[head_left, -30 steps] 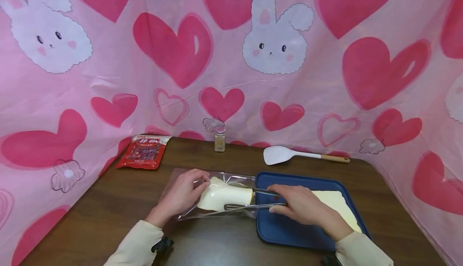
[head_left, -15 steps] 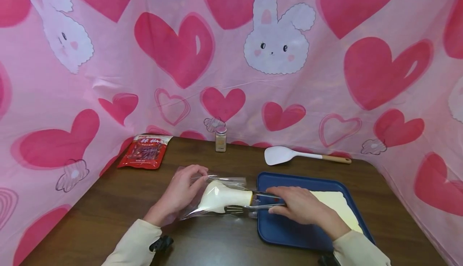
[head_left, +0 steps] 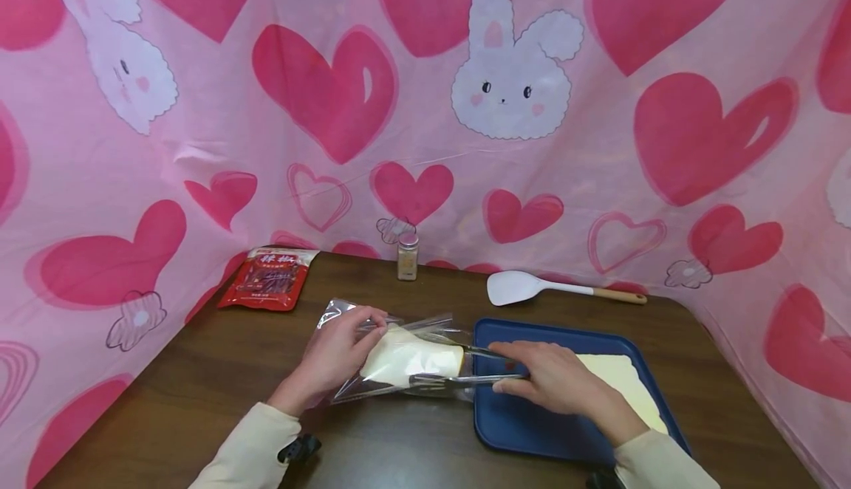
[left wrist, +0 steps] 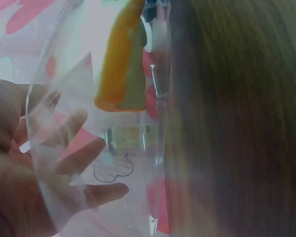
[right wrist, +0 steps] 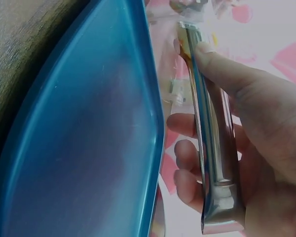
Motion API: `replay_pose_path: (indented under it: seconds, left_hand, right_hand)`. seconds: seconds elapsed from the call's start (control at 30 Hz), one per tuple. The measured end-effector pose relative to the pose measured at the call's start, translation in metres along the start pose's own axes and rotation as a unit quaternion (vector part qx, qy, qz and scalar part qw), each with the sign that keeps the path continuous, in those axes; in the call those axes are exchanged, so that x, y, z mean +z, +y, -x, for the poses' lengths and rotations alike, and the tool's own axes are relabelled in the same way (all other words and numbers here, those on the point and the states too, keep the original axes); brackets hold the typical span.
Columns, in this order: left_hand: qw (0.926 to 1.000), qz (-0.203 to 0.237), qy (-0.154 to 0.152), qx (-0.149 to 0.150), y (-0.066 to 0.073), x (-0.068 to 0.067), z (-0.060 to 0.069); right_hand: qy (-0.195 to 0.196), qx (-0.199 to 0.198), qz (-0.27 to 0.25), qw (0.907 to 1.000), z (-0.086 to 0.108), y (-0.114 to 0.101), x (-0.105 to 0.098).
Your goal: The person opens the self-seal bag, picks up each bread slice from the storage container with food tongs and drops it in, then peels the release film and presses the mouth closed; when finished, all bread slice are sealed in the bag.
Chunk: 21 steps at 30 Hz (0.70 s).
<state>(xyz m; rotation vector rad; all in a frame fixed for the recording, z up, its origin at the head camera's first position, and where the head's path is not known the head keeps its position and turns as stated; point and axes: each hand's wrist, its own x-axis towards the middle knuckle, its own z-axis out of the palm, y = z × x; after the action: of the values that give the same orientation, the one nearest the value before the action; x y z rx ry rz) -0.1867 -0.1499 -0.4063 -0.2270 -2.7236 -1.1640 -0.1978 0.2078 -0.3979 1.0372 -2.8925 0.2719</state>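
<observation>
My left hand [head_left: 342, 352] pinches the edge of a clear plastic bag [head_left: 428, 326] between thumb and forefinger; in the left wrist view other fingers spread behind the film. Inside the bag lies a pale slice, like bread [head_left: 405, 360], with a golden-brown edge [left wrist: 116, 64]. My right hand [head_left: 552, 374] grips metal tongs [right wrist: 212, 123], whose arms reach into the bag on both sides of the slice. Glare on the film blurs where the tong tips touch. Under my right hand is a blue tray [head_left: 488, 430], bearing a flat pale-yellow slab [head_left: 625, 382].
A red snack packet [head_left: 271, 280] lies at the back left of the wooden table [head_left: 385, 445]. Farther back stands a small seasoning jar [head_left: 408, 258]. Behind the tray lies a white spatula [head_left: 515, 287] with a wooden handle. Pink heart-printed cloth hangs behind.
The bag's film has shifted and bunched over the slice, and its left corner now stands up beside my left hand. The tongs and right hand stay nearly in place.
</observation>
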Motion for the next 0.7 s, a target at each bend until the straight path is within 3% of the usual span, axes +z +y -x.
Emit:
replay_pose_path:
  seconds: [0.27,0.5,0.7]
  left_hand:
    - [0.9999,-0.002,0.009,0.01,-0.001,0.001,0.0]
    - [0.9983,-0.016,0.015,0.053,-0.003,0.001,-0.002]
    - [0.9985,-0.015,0.01,0.052,-0.003,0.002,-0.001]
  right_hand:
    - [0.029,-0.012,0.025,0.9992,-0.003,-0.002,0.005]
    - [0.03,0.001,0.008,0.9995,-0.007,-0.007,0.005]
    - [0.033,0.001,0.007,0.9994,-0.01,-0.01,0.006]
